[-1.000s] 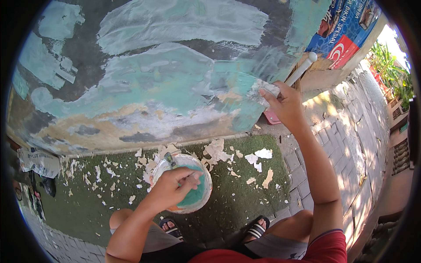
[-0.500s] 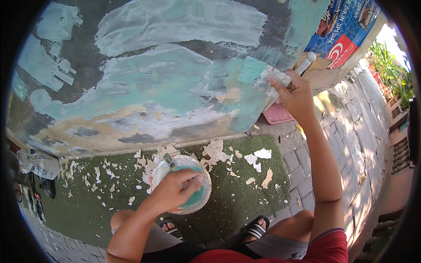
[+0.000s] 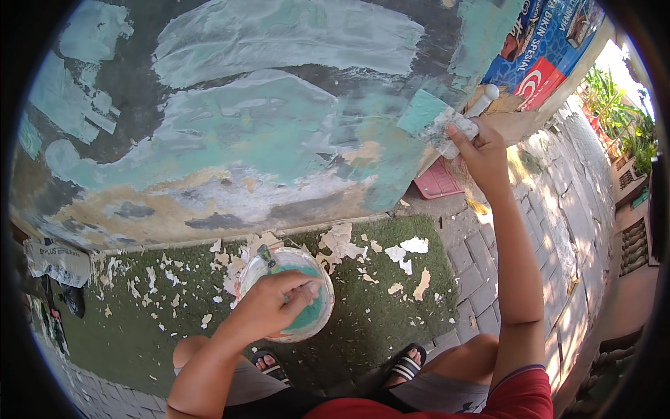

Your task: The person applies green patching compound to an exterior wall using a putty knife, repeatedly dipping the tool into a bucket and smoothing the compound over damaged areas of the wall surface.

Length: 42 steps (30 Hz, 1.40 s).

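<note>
The right hand (image 3: 485,157) is closed around a flat scraper (image 3: 438,122) – its blade smeared with teal paste – pressed on the patchy wall (image 3: 279,133). The left hand (image 3: 273,304) grips the rim of a round tub (image 3: 314,318) of teal paste, held over the grass

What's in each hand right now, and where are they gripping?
The right hand holds a flat scraper blade by its lower end, blade against the wall. The left hand grips the rim of a bowl of green paint.
</note>
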Available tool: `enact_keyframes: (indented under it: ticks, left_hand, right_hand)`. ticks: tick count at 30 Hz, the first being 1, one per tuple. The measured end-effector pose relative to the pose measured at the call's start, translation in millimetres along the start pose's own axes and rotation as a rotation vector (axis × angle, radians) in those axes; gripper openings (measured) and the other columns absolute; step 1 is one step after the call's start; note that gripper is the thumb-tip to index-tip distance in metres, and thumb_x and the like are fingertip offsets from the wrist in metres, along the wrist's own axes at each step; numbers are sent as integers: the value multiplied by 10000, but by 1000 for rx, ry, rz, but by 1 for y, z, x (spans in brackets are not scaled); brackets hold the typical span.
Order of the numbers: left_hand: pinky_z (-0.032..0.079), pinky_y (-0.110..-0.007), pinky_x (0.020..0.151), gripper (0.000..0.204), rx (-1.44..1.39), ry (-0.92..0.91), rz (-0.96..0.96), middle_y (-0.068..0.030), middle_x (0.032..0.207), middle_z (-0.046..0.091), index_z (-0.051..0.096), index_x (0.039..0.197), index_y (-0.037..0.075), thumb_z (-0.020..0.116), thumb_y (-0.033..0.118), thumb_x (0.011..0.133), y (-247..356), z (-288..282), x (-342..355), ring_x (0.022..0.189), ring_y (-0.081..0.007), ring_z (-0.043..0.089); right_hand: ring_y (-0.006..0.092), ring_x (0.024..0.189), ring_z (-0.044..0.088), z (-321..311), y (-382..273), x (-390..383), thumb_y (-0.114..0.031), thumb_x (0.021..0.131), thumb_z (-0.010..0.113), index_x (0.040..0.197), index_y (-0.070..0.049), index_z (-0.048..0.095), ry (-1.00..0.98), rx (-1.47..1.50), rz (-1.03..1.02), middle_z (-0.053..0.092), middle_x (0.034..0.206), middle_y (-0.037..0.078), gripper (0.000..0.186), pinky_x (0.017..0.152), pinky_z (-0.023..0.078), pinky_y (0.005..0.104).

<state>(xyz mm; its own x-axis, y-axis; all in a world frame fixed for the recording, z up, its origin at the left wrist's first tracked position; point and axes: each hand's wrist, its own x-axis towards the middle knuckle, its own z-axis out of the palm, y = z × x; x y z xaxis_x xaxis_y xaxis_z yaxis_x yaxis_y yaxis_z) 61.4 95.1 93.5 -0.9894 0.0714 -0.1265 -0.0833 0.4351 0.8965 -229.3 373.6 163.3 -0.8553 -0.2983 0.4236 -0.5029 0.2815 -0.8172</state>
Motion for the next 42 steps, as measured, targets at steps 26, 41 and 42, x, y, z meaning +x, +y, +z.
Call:
enact_keyframes:
  ticks: [26, 41, 42]
  left_hand:
    - [525, -318, 736, 250, 87, -2, -1, -103, 913, 728, 709, 1158, 45, 613, 204, 991, 9, -2, 1, 853, -191, 694]
    - [514, -311, 737, 237, 91, -18, -35, -100, 924, 721, 710, 1154, 53, 622, 198, 988, 7, -2, 8, 864, -188, 690]
    - [513, -309, 736, 236, 91, -20, -40, -100, 923, 721, 710, 1153, 54, 622, 198, 988, 6, -2, 9, 864, -187, 690]
  right_hand:
    - [114, 480, 520, 27, 21, -12, -330, 901, 745, 992, 16, 668, -40, -294, 11, 581, 565, 98, 366, 476, 416, 295]
    - [430, 668, 613, 128, 54, -36, -323, 913, 699, 958, 34, 644, 95, -398, -166, 639, 745, 239, 364, 617, 480, 462]
    - [429, 672, 617, 124, 53, -36, -322, 916, 696, 957, 37, 642, 96, -431, -126, 636, 743, 240, 366, 616, 477, 469]
